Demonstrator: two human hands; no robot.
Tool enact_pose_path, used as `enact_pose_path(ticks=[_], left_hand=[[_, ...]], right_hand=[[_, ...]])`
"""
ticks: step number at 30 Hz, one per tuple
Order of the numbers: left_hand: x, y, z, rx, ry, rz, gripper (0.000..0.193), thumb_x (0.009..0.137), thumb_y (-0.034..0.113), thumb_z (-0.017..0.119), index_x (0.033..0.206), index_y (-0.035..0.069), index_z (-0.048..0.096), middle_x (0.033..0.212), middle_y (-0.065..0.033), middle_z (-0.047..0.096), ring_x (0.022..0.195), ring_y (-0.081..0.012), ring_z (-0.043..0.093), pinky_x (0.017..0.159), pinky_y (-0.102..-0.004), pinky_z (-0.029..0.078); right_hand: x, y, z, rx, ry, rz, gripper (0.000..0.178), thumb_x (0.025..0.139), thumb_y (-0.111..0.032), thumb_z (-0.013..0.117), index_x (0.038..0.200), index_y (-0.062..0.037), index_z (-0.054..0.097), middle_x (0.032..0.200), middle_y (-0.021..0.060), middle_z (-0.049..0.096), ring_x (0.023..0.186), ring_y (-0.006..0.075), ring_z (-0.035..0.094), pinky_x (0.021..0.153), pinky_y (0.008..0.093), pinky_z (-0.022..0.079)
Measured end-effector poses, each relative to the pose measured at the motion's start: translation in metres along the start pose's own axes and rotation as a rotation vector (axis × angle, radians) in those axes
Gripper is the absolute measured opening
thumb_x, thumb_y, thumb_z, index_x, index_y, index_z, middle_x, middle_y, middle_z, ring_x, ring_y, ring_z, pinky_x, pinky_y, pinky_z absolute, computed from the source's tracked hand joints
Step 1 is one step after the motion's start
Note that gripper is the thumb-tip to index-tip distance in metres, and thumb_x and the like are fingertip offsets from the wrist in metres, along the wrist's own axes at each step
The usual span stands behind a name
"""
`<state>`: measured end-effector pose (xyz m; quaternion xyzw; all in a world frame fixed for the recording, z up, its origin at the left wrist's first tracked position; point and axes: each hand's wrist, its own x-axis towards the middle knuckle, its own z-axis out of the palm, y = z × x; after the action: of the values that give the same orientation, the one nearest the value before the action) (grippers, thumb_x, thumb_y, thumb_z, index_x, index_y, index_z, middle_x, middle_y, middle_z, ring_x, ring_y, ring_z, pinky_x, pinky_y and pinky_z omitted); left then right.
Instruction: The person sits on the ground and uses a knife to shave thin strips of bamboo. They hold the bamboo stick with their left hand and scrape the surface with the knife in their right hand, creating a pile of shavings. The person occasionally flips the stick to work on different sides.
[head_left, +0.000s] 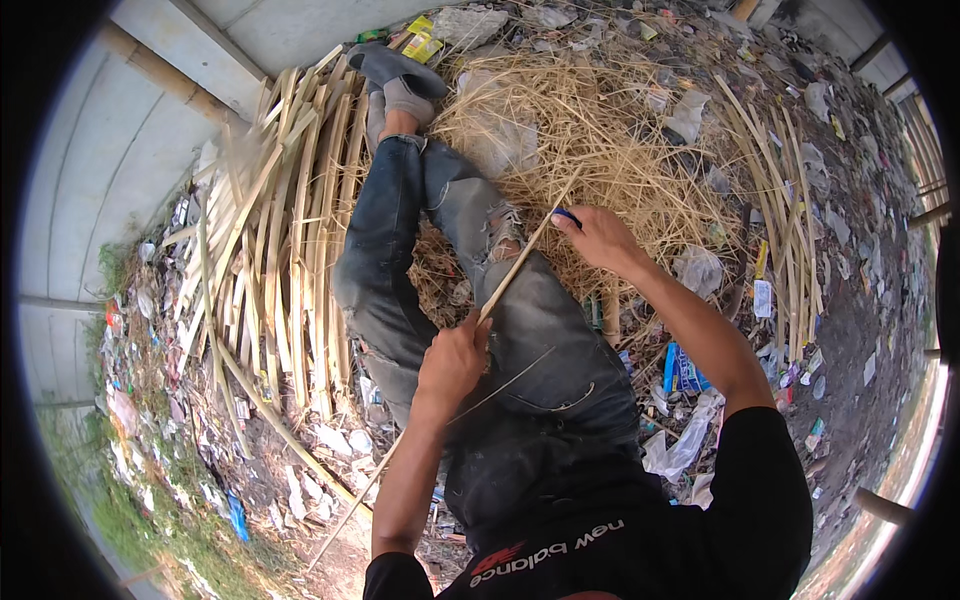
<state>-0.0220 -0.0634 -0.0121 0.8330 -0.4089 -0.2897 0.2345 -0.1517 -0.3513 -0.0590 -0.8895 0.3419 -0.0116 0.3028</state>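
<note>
Both hands closed along a pale strip above the jeans

The pale strip (522, 257) slants over the jeans (560, 330), its far tip reaching past their right edge. The left hand (452, 368) is closed around the strip above the left side of the jeans. The right hand (603, 238), just off the right edge of the jeans near the torn knee, is curled around a small blue object (567, 217) that meets the strip close to its tip; the fingers hide most of that object, so its full shape cannot be told. A thin sliver (510, 382) lies across the lap of the jeans.

To the left of the jeans, many long split strips (290, 250) are heaped side by side. A tangle of straw-coloured shreds (610, 140) spreads to the right of the lower legs of the jeans, and a smaller group of strips (785, 220) lies well apart to the right. Nearer the right thigh of the jeans are a blue packet (684, 370) and a crumpled clear plastic bag (690, 440). Grey footwear (395, 70) shows past the cuffs of the jeans.
</note>
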Motion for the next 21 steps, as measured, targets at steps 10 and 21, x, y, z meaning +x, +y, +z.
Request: enact_pose_path(ticks=[10, 21], left_hand=[[-0.032, -0.039, -0.015, 0.122, 0.004, 0.031, 0.038, 0.107, 0.035, 0.055, 0.130, 0.006, 0.067, 0.081, -0.0313, 0.069, 0.084, -0.0525, 0.068, 0.077, -0.0610, 0.054], [-0.044, -0.035, -0.025, 0.123, -0.034, -0.032, 0.038, 0.107, 0.035, 0.056, 0.134, 0.011, 0.066, 0.082, -0.0310, 0.069, 0.085, -0.0525, 0.067, 0.077, -0.0592, 0.054]], right_hand=[[0.015, 0.044, -0.024, 0.117, 0.094, 0.228, 0.059, 0.109, -0.052, 0.046, 0.091, 0.0009, 0.065, 0.072, 0.0198, 0.065, 0.070, 0.0405, 0.066, 0.069, 0.0525, 0.050], [-0.011, 0.065, -0.020, 0.367, 0.253, 0.193, 0.050, 0.109, -0.045, 0.053, 0.133, -0.0027, 0.061, 0.090, 0.0183, 0.070, 0.088, 0.0333, 0.068, 0.083, 0.0426, 0.050]])
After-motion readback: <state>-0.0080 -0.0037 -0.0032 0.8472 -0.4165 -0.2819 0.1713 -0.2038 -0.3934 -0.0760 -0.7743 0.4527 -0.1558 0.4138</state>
